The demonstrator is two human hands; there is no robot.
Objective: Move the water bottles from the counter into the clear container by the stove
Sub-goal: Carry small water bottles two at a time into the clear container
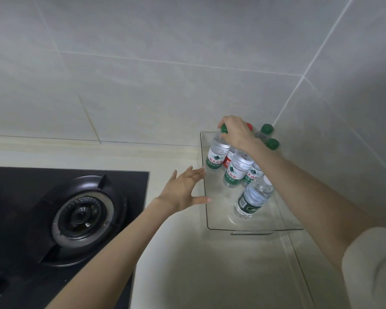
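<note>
Right forearm (299, 177) covers front bottle's (253, 197) cap; red-label bottle (228, 161) mostly screened by neighbours; gas stove (54, 208) cut by left edge.

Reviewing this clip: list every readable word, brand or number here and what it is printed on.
"农夫山泉": red characters on the back-left bottle, whose cap the right hand grips.
"农夫山泉", partly visible: on the middle bottle.
"夫山", a fragment: on the bottle to its right.
White line under each brand: blurred.
Red-label bottle: text mostly hidden.
Front bottle, dark label: print too small.
Burner ring: markings unreadable.
</note>
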